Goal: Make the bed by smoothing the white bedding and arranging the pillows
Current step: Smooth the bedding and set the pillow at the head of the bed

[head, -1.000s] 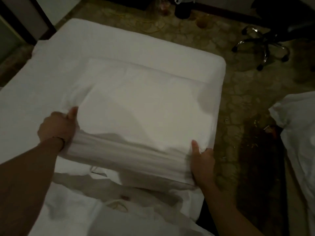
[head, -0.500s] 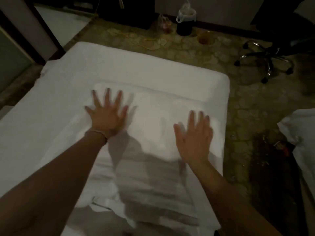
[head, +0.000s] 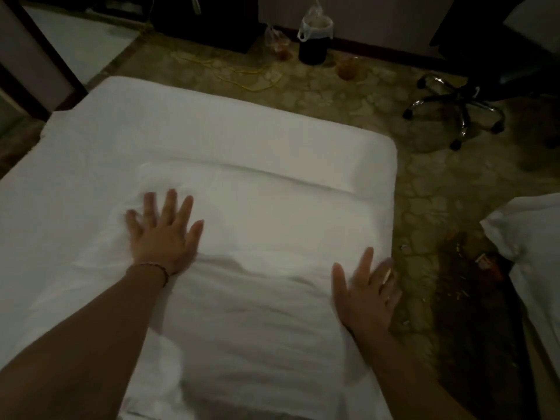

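Note:
A white pillow (head: 272,207) lies flat on the white bed (head: 212,128), its far edge a raised line across the mattress. My left hand (head: 165,234) presses on the pillow's left part, palm down with fingers spread. My right hand (head: 366,292) lies flat with straight fingers on the bedding near the bed's right edge. Creased white fabric (head: 257,328) runs between my forearms toward me.
More white bedding (head: 533,262) shows at the right edge across a gap of patterned floor. A swivel chair base (head: 454,110), a dark bin with a plastic liner (head: 315,40), a yellow cord (head: 242,74) and litter sit on the floor beyond the bed.
One second ago both hands gripped the pillow's near corners. They let go and went flat on it. Since half a second ago the right hand slid outward to the right edge.

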